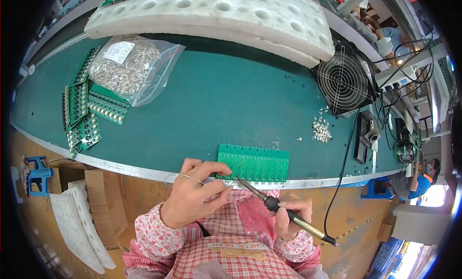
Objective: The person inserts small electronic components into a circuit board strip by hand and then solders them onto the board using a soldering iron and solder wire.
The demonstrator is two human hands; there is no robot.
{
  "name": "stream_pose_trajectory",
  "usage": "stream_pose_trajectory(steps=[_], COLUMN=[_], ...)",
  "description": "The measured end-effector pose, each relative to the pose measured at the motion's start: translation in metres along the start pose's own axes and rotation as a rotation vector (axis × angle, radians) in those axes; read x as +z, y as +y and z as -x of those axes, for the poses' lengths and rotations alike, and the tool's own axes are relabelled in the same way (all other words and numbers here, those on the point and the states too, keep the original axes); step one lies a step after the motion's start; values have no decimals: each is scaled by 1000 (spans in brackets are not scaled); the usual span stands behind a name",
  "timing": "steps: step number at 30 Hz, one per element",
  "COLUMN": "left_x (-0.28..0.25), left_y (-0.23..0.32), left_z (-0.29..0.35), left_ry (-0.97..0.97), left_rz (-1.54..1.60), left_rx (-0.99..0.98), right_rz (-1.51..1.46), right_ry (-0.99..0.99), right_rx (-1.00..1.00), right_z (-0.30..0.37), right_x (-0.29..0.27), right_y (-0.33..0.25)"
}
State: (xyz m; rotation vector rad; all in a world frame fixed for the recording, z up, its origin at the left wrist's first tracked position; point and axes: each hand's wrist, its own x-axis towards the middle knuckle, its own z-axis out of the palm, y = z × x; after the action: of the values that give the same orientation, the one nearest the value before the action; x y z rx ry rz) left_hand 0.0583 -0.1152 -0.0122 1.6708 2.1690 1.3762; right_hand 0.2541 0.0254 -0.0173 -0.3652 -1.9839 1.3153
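Observation:
A green circuit board panel, split into several narrow strips, lies at the near edge of the bench. My right hand grips a soldering iron, its tip angled up and left to the panel's lower edge. Beside that tip is my left hand, thumb and fingers pinched at the panel's lower left corner. A thin silvery solder wire runs across its fingers; the pinched end is too small to make out clearly.
Boards with fitted parts and a clear bag of small parts lie left. Loose small parts, an iron stand and a fan are right. White foam spans the back. The iron's cord crosses the front edge.

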Motion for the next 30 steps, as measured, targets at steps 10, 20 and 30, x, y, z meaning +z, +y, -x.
stream_pose_trajectory(steps=[10,20,30], left_x=[-4,-2,-2], left_y=[-2,0,2], left_z=[6,0,-2], left_ry=[51,-13,-17], left_rz=[28,-28,-46], left_rx=[-25,21,9], right_rz=[-29,-46,-13], right_ry=[98,72,84], right_rx=[36,101,38], right_z=[1,6,6], right_x=[0,3,5], right_y=[-3,1,0])
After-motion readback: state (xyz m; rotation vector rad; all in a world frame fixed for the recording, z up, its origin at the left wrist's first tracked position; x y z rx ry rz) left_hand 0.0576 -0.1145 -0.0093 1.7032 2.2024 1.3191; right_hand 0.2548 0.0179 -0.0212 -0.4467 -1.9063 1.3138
